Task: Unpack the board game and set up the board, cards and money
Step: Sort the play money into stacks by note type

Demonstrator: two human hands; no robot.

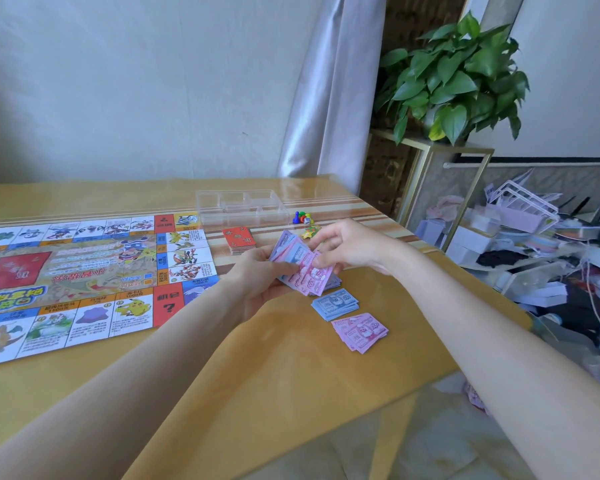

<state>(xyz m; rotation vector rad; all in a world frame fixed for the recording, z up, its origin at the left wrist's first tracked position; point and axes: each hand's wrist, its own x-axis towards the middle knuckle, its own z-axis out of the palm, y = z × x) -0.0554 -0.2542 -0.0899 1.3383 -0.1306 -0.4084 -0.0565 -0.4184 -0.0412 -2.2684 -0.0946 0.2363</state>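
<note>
We've got the board [84, 282] spread along the desk's [291, 368] left side, red cards [239, 240] stacked. Both grips, left hand [257, 275] and right hand [343, 247], hold mixed notes [302, 268]; blue pile [335, 304] and pink pile [360, 331] sorted, more sorting left.

Both hands hold a fan of play money [300, 268] over the tabletop [291, 368]: left hand [257, 275] underneath, right hand [343, 247] pinching the top pink note. Blue pile [335, 304] and pink pile [360, 331] lie nearby, beside the unfolded board [84, 271].
</note>
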